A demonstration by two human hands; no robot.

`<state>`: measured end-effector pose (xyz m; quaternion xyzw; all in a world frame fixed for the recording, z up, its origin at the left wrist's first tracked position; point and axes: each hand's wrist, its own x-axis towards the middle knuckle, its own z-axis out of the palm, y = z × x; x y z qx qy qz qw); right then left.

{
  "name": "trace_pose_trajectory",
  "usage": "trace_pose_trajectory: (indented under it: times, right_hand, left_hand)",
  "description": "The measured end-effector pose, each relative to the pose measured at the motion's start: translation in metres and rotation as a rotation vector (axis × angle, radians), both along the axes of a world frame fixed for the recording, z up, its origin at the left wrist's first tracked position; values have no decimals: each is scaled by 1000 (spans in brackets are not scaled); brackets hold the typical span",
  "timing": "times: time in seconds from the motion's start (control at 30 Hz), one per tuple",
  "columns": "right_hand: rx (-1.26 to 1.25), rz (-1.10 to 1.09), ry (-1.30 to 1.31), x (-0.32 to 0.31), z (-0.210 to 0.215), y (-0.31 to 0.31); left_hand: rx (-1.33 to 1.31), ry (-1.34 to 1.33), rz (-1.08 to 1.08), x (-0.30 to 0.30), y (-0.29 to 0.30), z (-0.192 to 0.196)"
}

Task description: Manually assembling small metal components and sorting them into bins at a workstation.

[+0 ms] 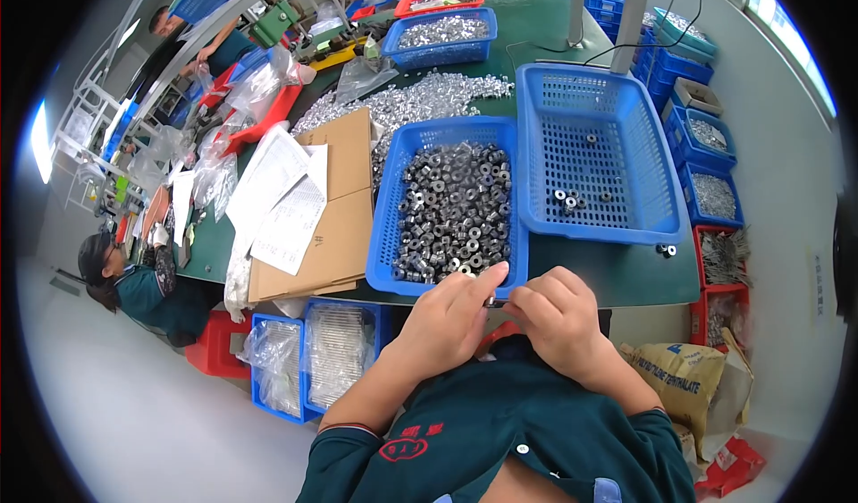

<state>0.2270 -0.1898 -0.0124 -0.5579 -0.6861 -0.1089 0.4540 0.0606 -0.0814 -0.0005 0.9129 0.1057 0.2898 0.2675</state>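
My left hand [447, 318] and my right hand [560, 317] are together at the table's front edge, both with fingers closed. Between the left fingertips shows a bit of a small dark metal part [490, 303], mostly hidden. The right thumb and fingers are pinched beside it; what they grip is hidden. Just beyond my hands stands a blue basket [382, 226] heaped with small round metal parts with holes [456, 204]. To its right, a larger blue basket [666, 177] contains several similar parts [567, 201].
Left of the baskets lie cardboard [349, 159] and paper sheets [284, 222]. Behind, shiny small parts [420, 101] are spread over the green table [536, 34]. Two loose parts [666, 250] lie near the right edge. A co-worker [134, 280] sits at left; another person stands farther back.
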Motion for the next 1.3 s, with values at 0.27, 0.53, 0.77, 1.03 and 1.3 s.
trace_pose_trajectory:
  times: [0.27,0.53,0.77,1.03,1.3]
  right_hand:
    - [65,-29,64,14,-1,-14]
    - [-74,-198,403,21,-20,-53]
    - [-114,-220,431,19,-36,-68]
    - [-141,-190,483,20,-45,-64]
    - [-196,-77,469,12,-44,-48]
  left_hand:
    - [74,160,-116,27,5,22]
    - [406,240,-216,155,67,21]
    - [659,930,-249,224,87,-31]
    - [353,81,32,113,118,7]
    - [127,475,121,41,119,-43]
